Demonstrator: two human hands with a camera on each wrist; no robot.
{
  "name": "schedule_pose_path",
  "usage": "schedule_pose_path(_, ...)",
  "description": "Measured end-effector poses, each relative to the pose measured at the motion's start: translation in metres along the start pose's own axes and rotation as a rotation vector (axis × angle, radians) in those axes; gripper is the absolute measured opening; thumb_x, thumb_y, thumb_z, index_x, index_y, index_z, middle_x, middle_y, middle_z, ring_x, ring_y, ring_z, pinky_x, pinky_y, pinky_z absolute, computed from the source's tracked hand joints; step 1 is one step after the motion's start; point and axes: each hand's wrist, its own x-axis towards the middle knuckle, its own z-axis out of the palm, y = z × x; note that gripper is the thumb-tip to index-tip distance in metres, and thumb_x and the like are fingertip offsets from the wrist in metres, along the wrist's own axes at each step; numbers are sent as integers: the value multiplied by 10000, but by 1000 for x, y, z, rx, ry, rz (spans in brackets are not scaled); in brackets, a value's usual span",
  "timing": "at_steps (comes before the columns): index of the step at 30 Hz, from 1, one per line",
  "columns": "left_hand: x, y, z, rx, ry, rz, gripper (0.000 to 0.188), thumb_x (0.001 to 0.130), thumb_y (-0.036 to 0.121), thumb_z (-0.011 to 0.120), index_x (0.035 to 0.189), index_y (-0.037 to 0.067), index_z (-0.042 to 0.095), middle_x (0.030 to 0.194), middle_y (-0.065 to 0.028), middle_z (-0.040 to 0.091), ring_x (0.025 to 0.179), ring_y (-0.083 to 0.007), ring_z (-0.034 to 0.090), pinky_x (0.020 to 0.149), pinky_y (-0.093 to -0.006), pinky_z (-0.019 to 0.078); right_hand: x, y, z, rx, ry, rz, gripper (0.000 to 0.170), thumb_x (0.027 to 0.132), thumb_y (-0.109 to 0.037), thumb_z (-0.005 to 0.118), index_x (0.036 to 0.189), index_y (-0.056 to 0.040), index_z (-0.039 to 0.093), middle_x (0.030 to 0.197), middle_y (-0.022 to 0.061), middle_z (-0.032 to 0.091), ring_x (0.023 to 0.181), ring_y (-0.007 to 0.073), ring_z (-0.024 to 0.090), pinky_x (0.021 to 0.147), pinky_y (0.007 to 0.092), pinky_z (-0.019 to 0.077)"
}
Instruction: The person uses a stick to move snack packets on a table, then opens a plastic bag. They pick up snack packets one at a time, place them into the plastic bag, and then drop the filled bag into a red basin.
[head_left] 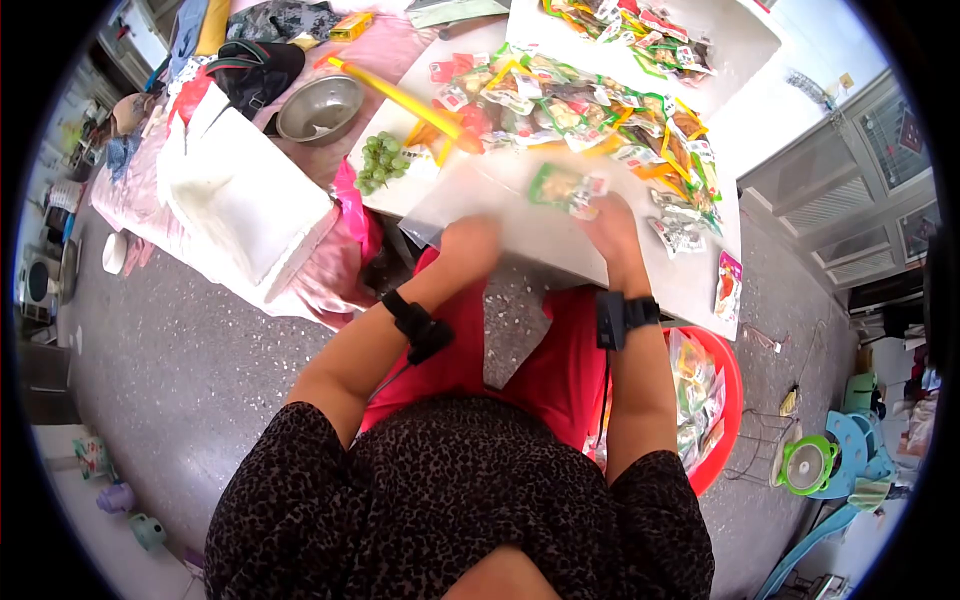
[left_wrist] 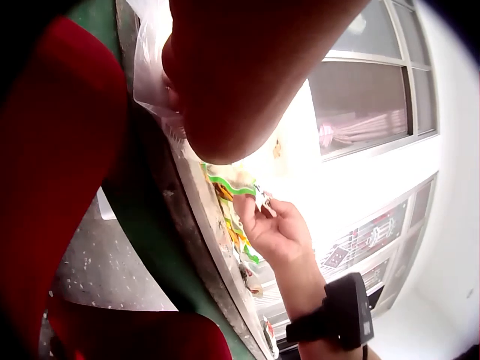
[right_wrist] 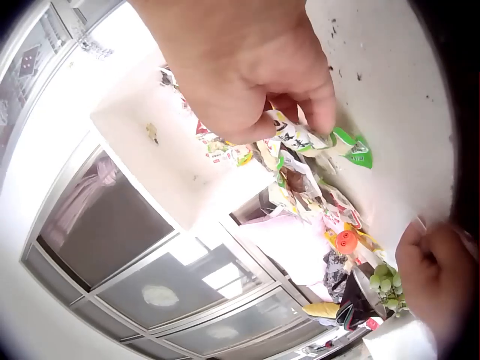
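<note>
My right hand (head_left: 612, 228) pinches one end of a small green-and-white snack packet (head_left: 562, 187) over the white table (head_left: 500, 255). In the right wrist view, thumb and fingers close on the packet (right_wrist: 304, 141), its green end pointing away from the hand. My left hand (head_left: 470, 245), blurred, is curled at the table's front edge and grips a clear plastic bag (head_left: 432, 212). The bag (left_wrist: 152, 82) shows beside the fingers in the left wrist view, where the forearm hides most of that hand.
A pile of snack packets (head_left: 600, 110) covers the table's back. Grapes (head_left: 382, 162) and a yellow stick-like thing (head_left: 400, 98) lie at the left, near a metal bowl (head_left: 320, 110) and a white foam box (head_left: 240, 190). A red tub (head_left: 735, 400) of packets stands at my right.
</note>
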Motion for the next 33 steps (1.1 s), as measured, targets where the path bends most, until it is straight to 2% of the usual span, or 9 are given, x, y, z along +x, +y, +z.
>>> schedule_pose_path(4,13,18,-4,-70,169,9,60,657,113,476,670,55,478,658,-123,514,637,-304,527,571,-414,426,-43,-8,-21,99,54,-72,207,718,-7,413,923,3,437,954,141,507,861,273,525,733,439,441)
schedule_pose_path(10,48,41,-31,134,404,318,68,591,90,484,658,84,481,596,-59,479,577,-235,515,521,-373,422,-86,-21,-13,168,29,-125,234,720,-33,422,953,-21,448,958,124,521,844,234,548,694,378,484)
schedule_pose_path(16,22,52,5,7,-35,131,122,694,127,420,751,69,512,696,-106,531,675,-290,532,604,-404,426,-97,4,-24,142,50,-95,179,737,-18,394,896,-21,476,888,111,548,793,228,561,681,383,487)
schedule_pose_path(17,19,53,10,-84,-130,58,174,740,165,394,828,66,508,771,-130,545,750,-309,523,659,-408,416,-98,6,-26,169,87,-78,99,732,9,401,802,-12,468,845,140,549,759,267,571,637,400,494)
schedule_pose_path(20,13,60,6,-265,-29,36,190,750,190,391,844,57,490,793,-145,537,780,-314,510,674,-404,406,-104,7,-36,105,129,-27,109,733,10,396,817,-8,462,842,143,549,753,265,572,630,400,494)
schedule_pose_path(23,19,61,6,-327,-82,-126,191,747,199,403,828,46,483,800,-154,528,795,-322,501,681,-406,397,-109,0,-41,104,107,3,118,733,10,395,831,-7,458,844,144,549,745,259,573,629,399,496)
schedule_pose_path(26,21,64,1,-377,-84,-146,178,744,189,414,826,43,475,807,-158,526,798,-323,498,674,-411,394,-110,-5,-42,71,46,37,145,729,-17,401,853,-21,478,869,126,547,765,244,567,632,385,496)
schedule_pose_path(32,20,82,-2,-110,-164,12,161,728,199,456,732,44,502,719,-139,539,693,-314,522,609,-400,411,-104,6,-34,199,125,-2,151,755,-3,399,895,-14,454,871,143,544,749,245,569,615,370,507)
schedule_pose_path(33,20,87,-7,-164,-91,102,156,722,194,463,714,44,504,693,-131,535,673,-307,523,591,-397,412,-103,9,-32,216,124,-10,150,762,-3,395,899,-15,454,883,143,541,761,241,567,622,367,506)
